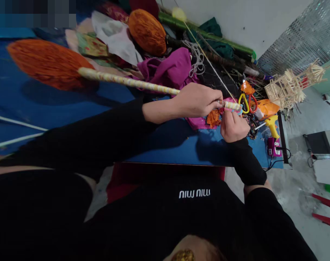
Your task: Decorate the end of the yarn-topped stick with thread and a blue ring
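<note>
Two orange brooms (49,63), one glue gun (272,125)

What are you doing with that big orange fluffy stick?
A person in black sleeves holds a long stick wrapped in pale patterned tape, which has a fluffy orange head, over a blue table. The left hand grips the stick near its end, and the right hand pinches at the tip. Yellow-handled scissors, a yellow glue gun and purple cloth lie nearby.
</note>
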Action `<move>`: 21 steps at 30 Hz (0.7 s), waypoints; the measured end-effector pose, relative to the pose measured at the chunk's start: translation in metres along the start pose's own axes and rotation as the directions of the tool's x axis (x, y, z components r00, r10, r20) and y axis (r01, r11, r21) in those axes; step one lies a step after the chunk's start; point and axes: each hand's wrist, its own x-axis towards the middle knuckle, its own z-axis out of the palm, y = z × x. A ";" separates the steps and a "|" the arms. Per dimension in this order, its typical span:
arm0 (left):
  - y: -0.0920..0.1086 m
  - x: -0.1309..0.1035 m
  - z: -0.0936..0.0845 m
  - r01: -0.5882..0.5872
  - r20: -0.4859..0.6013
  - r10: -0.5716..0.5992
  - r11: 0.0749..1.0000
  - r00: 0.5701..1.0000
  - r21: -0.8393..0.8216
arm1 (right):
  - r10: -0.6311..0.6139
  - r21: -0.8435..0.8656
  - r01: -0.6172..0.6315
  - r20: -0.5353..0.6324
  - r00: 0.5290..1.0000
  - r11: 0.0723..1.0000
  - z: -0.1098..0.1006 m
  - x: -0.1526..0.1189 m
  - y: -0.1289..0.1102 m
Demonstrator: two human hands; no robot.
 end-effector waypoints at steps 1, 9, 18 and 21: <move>0.000 0.000 0.000 0.003 -0.012 -0.003 1.000 1.000 -0.011 | -0.018 -0.007 0.018 0.006 1.000 1.000 0.001 0.000 0.000; -0.003 0.001 0.002 -0.016 -0.029 0.013 0.995 1.000 -0.099 | -0.005 0.076 0.003 0.033 0.999 0.997 0.023 -0.007 -0.003; -0.001 0.002 -0.015 -0.012 0.114 0.029 0.989 0.993 -0.145 | 0.282 0.854 -0.386 0.297 0.912 0.348 0.050 -0.001 -0.002; -0.001 0.003 -0.015 -0.034 0.145 0.057 0.988 0.988 -0.153 | 0.225 0.826 -0.558 0.530 0.817 0.080 0.056 0.004 0.004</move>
